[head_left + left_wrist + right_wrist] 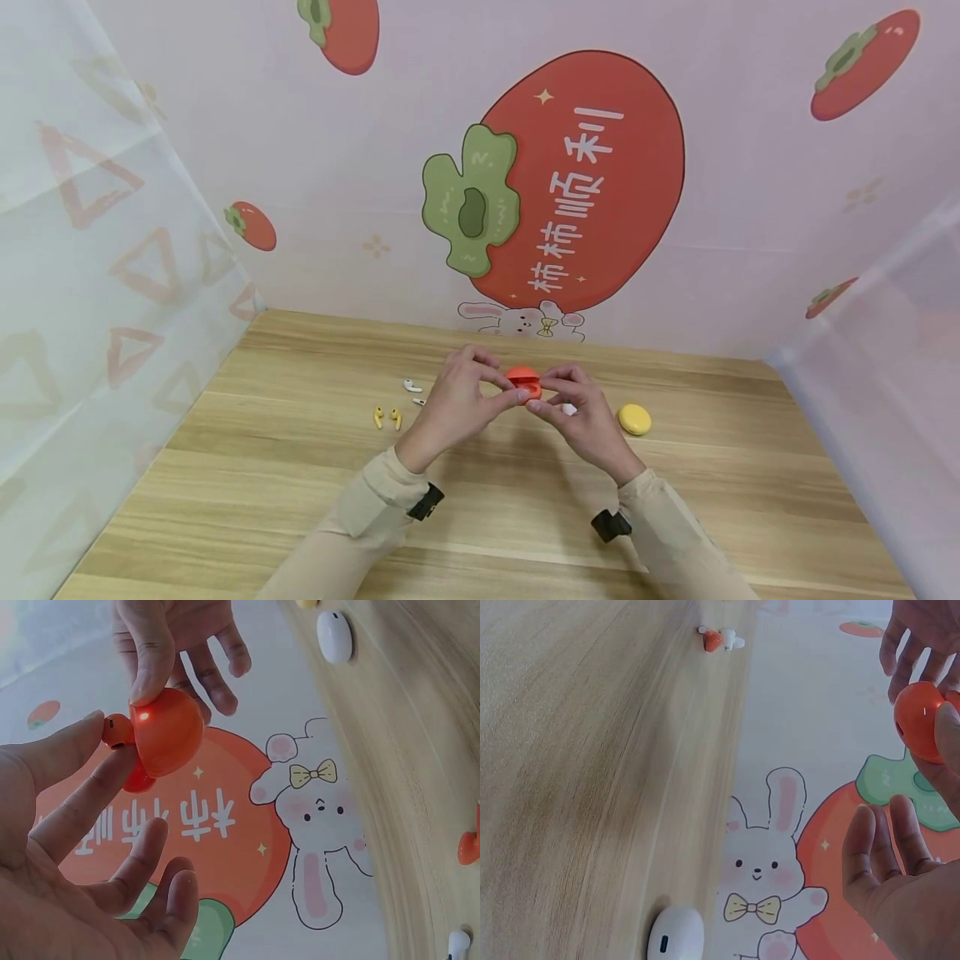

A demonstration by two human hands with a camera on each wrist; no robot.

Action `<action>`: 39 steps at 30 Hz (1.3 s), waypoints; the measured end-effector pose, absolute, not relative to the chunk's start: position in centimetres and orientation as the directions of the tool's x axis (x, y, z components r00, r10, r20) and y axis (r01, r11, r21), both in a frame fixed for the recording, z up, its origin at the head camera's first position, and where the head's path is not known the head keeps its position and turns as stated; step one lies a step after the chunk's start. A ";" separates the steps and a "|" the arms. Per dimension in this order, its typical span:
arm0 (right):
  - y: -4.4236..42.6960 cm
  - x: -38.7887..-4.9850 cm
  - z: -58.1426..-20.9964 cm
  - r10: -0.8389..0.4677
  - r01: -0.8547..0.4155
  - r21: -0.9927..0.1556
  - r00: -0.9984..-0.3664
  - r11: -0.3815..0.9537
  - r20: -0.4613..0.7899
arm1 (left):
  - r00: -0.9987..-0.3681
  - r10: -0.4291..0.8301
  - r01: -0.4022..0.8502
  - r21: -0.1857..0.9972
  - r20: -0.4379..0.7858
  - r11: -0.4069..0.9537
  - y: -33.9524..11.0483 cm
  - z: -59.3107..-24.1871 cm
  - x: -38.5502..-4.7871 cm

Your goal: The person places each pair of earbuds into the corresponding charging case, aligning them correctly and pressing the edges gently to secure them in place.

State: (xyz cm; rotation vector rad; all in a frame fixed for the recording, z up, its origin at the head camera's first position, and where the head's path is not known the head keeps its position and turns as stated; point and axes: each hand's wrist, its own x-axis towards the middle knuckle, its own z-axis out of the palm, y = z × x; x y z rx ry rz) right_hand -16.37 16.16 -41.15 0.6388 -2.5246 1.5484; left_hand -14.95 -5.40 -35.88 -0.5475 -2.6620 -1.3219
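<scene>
A round red earbud case (523, 375) with its lid raised is held above the table in my right hand (585, 412); thumb and fingers grip its sides. My left hand (461, 400) pinches a red earbud (116, 730) between thumb and index finger, right at the case's opening. The other left fingers are spread loosely. Whether the earbud touches the inside of the case cannot be told. A second red earbud (469, 846) lies on the table, hidden from the head view.
White earbuds (412, 386) and yellow earbuds (378, 417) lie left of my hands. A white case (334, 637) sits partly behind my right hand, with a round yellow case (634, 419) farther right. A printed cloth wall (720, 292) borders the wooden table's back.
</scene>
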 end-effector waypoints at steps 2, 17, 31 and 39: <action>16.1 -16.4 -41.1 -0.293 -0.410 -0.824 -0.904 0.392 0.310 | -0.927 0.261 0.374 0.736 0.270 0.565 -5.4 -36.0 -15.0; 16.0 -16.6 -41.3 -0.285 -0.386 -0.835 -0.914 0.392 0.289 | -0.914 0.285 0.404 0.734 0.290 0.546 -5.4 -36.1 -14.9; 15.9 -16.7 -41.5 -0.292 -0.405 -0.834 -0.905 0.375 0.309 | -0.903 0.264 0.429 0.677 0.339 0.598 -4.7 -36.4 -15.0; 16.0 -16.6 -41.5 -0.300 -0.420 -0.829 -0.898 0.369 0.322 | -0.904 0.247 0.425 0.656 0.350 0.624 -4.3 -36.3 -14.8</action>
